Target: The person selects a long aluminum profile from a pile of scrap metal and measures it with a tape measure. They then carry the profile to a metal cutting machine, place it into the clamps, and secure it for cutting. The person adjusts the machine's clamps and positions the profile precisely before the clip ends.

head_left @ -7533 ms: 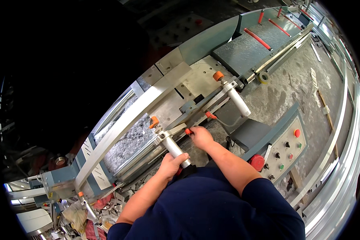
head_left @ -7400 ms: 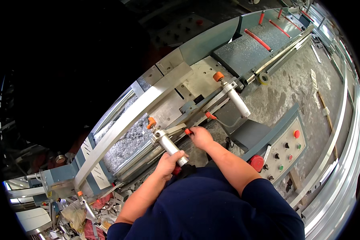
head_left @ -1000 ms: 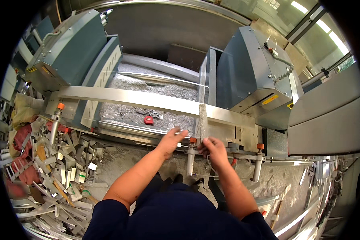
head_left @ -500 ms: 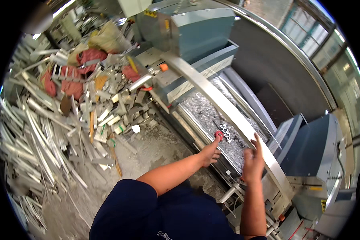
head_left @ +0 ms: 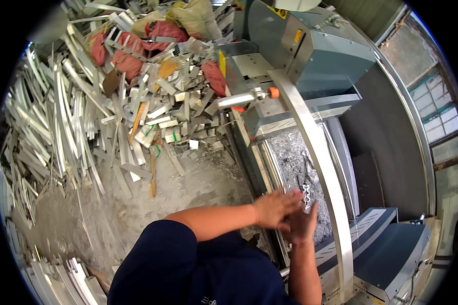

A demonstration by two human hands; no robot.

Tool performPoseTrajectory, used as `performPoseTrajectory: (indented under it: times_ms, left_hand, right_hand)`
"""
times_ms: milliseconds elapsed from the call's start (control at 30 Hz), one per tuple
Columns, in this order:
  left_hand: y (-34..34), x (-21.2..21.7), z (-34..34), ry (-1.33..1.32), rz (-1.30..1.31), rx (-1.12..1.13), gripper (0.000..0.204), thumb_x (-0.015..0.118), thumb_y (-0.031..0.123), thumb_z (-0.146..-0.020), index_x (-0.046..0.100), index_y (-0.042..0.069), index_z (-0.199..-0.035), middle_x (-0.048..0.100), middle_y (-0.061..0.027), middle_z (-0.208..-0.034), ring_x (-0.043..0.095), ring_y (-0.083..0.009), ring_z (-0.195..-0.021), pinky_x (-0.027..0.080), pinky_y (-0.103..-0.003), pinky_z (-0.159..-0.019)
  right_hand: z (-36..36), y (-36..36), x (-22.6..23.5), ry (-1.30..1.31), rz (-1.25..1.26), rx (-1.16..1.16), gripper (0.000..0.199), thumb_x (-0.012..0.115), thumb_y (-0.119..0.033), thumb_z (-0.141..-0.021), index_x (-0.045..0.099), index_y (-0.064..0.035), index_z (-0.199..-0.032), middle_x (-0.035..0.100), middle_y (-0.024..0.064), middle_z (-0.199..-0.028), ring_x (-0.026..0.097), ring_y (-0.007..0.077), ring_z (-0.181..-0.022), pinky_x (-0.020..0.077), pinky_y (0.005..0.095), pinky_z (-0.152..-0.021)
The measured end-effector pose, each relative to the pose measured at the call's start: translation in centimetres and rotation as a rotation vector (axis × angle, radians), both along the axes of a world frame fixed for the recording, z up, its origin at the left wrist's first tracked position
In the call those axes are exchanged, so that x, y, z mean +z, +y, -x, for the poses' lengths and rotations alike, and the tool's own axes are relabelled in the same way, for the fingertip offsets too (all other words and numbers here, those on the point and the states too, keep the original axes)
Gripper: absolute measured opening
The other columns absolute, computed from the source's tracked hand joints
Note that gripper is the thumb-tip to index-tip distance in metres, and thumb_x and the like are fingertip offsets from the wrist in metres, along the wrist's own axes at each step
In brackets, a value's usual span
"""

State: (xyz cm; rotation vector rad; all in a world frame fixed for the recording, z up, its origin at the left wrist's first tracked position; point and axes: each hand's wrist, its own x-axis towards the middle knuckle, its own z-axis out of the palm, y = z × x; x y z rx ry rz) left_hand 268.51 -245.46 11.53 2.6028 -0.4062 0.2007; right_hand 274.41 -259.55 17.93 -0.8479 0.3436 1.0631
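My left hand (head_left: 276, 209) reaches across with its fingers out flat, slightly blurred, in front of a red piece (head_left: 298, 194) that it mostly hides. My right hand (head_left: 302, 223) is close below it, thumb and fingers apart; the two hands overlap or touch, and neither shows anything held. To their right, a long silver metal profile (head_left: 318, 147) spans the two grey-blue machine heads. Beside my fingertips, a small cut-out profile piece (head_left: 306, 195) rests on the bed of metal shavings (head_left: 290, 152).
The far machine head (head_left: 331, 61) and near machine head (head_left: 392, 259) stand along the bed. A cylinder with an orange knob (head_left: 274, 92) sits by the profile's far end. Offcuts (head_left: 188, 112), long scrap strips (head_left: 61, 132) and red sacks (head_left: 130, 61) cover the floor at left.
My right hand has come away from the long profile and moved left to meet my left hand. The view has turned, so the machine appears rotated and shifted. The profile still spans both heads.
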Motion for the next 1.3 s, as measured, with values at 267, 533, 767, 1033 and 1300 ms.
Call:
performPoseTrajectory:
  times_ms: [267, 533, 767, 1033, 1300]
  left_hand:
    - [14.6, -9.7, 18.3, 0.686, 0.034, 1.045, 0.035, 0.058, 0.037, -0.087, 0.072, 0.007, -0.098, 0.069, -0.0214, -0.092, 0.065, -0.0406, -0.091, 0.051, -0.051, -0.079]
    - [15.5, -15.4, 42.1, 0.901, 0.2, 1.435, 0.047, 0.061, 0.021, -0.078, 0.064, 0.005, -0.122, 0.066, -0.0245, -0.114, 0.062, -0.0367, -0.109, 0.05, -0.042, -0.094]
    - [21.7, -23.2, 44.1, 1.153, 0.375, 1.357, 0.042, 0.063, 0.031, -0.075, 0.073, -0.001, -0.101, 0.068, -0.0244, -0.107, 0.064, -0.0381, -0.104, 0.05, -0.043, -0.092]
    - [40.8, -31.3, 37.2, 1.059, 0.546, 1.284, 0.045, 0.059, 0.04, -0.079, 0.073, 0.0, -0.095, 0.067, -0.025, -0.106, 0.063, -0.0404, -0.104, 0.05, -0.046, -0.092]
    - [64.6, -35.8, 26.1, 1.033, 0.643, 1.37, 0.045, 0.058, 0.039, -0.083, 0.07, 0.001, -0.105, 0.065, -0.0235, -0.116, 0.061, -0.039, -0.11, 0.048, -0.047, -0.095]
  right_hand:
    - [-4.6, 0.6, -3.1, -0.411, -0.11, 0.085, 0.069, 0.036, -0.06, -0.099, 0.06, -0.0001, -0.122, 0.063, 0.0176, -0.12, 0.06, 0.032, -0.108, 0.0457, 0.0477, -0.098]
    - [-1.2, 14.2, 1.8, -0.818, -0.135, 0.44, 0.04, 0.063, -0.023, -0.096, 0.058, 0.0052, -0.123, 0.068, 0.0146, -0.109, 0.066, 0.0204, -0.092, 0.0538, 0.0342, -0.083]
    - [-6.8, 36.2, 9.5, -1.63, 0.026, 0.67, 0.045, 0.071, -0.015, -0.089, 0.055, -0.0005, -0.128, 0.062, 0.0108, -0.116, 0.06, 0.0163, -0.101, 0.0498, 0.0296, -0.084]
    - [-23.7, 61.4, -4.3, -2.358, 0.962, 0.802, 0.081, 0.069, -0.041, -0.087, 0.033, 0.0013, -0.147, 0.04, 0.0245, -0.147, 0.038, 0.0396, -0.136, 0.0348, 0.0461, -0.11]
    - [-26.5, 66.6, -10.8, -1.917, 1.049, 1.042, 0.074, 0.06, -0.032, -0.095, 0.024, -0.0058, -0.154, 0.029, 0.0185, -0.156, 0.027, 0.0363, -0.144, 0.0228, 0.0421, -0.117]
